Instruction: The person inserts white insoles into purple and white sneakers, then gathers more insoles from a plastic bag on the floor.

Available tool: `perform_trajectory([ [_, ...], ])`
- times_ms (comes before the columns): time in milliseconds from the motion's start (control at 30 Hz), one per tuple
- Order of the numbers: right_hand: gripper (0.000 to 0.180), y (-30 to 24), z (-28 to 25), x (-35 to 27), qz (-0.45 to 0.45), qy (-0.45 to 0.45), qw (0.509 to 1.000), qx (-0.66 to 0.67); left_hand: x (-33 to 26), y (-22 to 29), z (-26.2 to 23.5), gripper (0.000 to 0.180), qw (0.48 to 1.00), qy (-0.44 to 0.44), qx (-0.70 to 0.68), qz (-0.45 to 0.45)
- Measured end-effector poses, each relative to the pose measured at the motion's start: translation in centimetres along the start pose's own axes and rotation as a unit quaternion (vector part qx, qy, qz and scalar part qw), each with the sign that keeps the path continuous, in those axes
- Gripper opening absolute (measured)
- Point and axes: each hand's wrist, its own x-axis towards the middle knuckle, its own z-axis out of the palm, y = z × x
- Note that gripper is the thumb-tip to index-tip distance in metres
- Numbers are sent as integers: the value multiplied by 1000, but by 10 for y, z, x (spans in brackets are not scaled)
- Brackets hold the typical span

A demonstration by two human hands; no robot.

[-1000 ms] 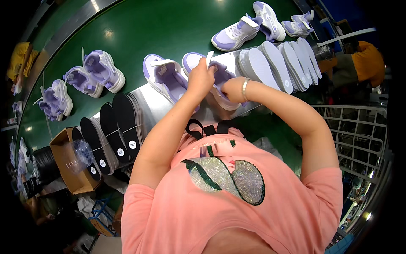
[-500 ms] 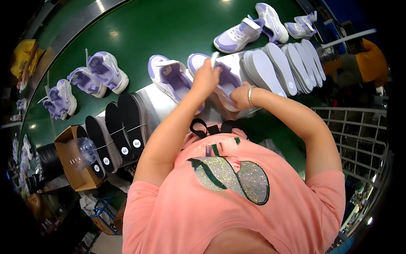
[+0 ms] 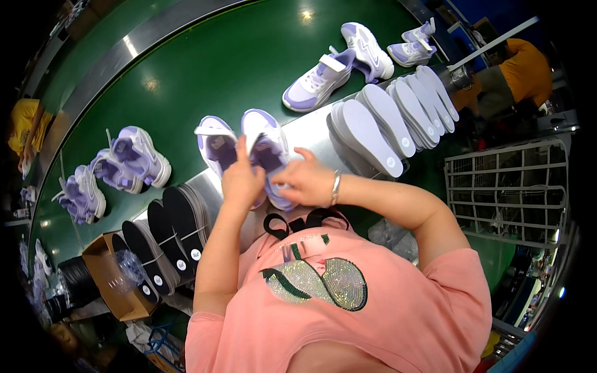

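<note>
Two purple-and-white sneakers stand side by side in front of me, the left sneaker [image 3: 213, 133] and the right sneaker [image 3: 260, 121], toes pointing away. My left hand [image 3: 242, 181] is between their openings, index finger stretched up beside the right sneaker's white strap, the other fingers curled. It partly covers the left sneaker. My right hand [image 3: 308, 181], with a silver bracelet at the wrist, is at the right sneaker's heel, its fingers apart. Both hands appear to hold nothing.
White insoles [image 3: 364, 133] are stacked to the right, black insoles [image 3: 180, 217] to the left beside a cardboard box [image 3: 102, 267]. More sneakers [image 3: 140, 155] stand on the green surface left and far right [image 3: 317, 81]. A wire rack [image 3: 507, 186] is at right; people in yellow and orange work farther off.
The view has shifted. My left hand has come off its pinch on the right sneaker's raised strap, which now lies lower. My right hand's fingers have spread at the heel.
</note>
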Motion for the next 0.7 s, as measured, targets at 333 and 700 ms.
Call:
perform_trajectory([
  [333, 28, 213, -127, -1, 255, 225, 900, -272, 103, -47, -85, 68, 954, 293, 36, -49],
  [700, 29, 224, -115, 61, 289, 138, 910, -263, 52, -3, 57, 40, 962, 62, -267, -5],
])
